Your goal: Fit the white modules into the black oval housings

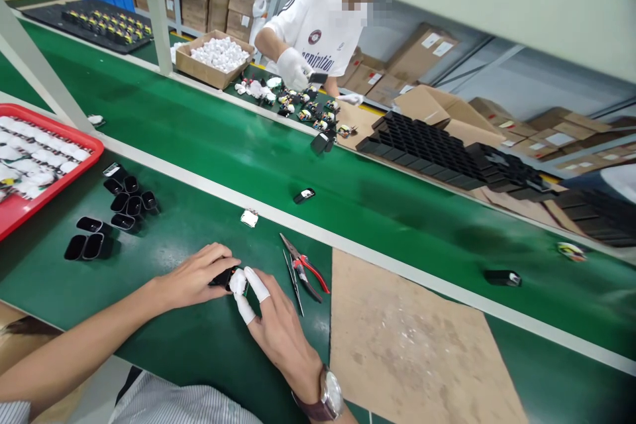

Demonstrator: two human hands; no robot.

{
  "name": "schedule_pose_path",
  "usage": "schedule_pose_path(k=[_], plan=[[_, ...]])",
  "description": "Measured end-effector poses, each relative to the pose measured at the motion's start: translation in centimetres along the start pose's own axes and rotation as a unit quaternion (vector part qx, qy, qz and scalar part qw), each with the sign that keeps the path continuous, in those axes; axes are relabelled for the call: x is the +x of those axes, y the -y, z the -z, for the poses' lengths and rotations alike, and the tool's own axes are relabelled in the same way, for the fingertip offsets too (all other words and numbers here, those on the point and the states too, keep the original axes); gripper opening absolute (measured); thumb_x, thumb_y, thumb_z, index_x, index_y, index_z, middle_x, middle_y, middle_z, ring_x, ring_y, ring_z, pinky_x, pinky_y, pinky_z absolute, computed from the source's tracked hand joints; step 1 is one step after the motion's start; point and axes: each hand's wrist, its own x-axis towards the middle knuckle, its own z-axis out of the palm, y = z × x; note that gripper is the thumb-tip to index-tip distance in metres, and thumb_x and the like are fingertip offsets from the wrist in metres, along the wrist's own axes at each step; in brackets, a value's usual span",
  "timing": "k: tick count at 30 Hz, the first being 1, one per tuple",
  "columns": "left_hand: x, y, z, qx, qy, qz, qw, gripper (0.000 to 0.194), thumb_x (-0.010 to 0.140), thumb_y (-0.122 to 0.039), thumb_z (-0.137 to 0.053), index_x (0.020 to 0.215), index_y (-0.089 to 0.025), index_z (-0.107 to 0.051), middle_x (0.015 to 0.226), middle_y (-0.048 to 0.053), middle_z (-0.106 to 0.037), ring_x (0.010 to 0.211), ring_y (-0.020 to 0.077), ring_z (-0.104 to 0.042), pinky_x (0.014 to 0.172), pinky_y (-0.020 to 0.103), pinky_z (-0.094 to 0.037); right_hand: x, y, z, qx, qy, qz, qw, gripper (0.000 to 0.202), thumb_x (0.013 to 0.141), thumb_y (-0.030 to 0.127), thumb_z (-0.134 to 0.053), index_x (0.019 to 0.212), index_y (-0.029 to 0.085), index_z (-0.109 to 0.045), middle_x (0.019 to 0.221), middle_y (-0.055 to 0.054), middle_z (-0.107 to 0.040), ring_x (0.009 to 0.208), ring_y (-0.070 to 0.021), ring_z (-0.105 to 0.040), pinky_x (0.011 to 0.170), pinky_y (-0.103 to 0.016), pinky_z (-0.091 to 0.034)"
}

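Note:
My left hand (201, 275) grips a black plastic housing (222, 277) just above the green worktop. At its open end is a circuit board with a white covering (238, 282), pinched by my right hand (271, 308), whose thumb and index finger wear white finger cots. The board's end lies against or partly inside the housing; how deep I cannot tell. Right of my hands lie red-handled pliers (304, 266) and metal tweezers (293, 283). Several empty black housings (130, 204) stand to the left. A small white-covered piece (249, 218) rests by the rail.
Beyond a pale rail runs a green conveyor (213, 139) carrying a few black units (503, 278). A red tray (92, 149) of white-covered boards sits left, a cardboard sheet (417, 344) right. Across, a gloved co-worker (318, 26) holds a black piece beside stacked black housings (422, 152).

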Motion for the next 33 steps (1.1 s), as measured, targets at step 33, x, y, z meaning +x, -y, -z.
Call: schedule_pose_path(k=[33], plan=[[0.2,-0.3,-0.4,-0.095,0.032,0.089,0.991,0.056,0.090,-0.012,-0.072,0.140,-0.027,-0.053,0.121,0.007,-0.067,0.112,0.0237,-0.067,0.098,0.039,-0.059,0.3,-1.3,-1.5,0.082,0.008,0.028,0.996,0.023,0.102,0.015,-0.062,0.124,0.019,-0.067,0.144,-0.016,-0.063,0.134,-0.0316,-0.061,0.105,-0.051,-0.062]])
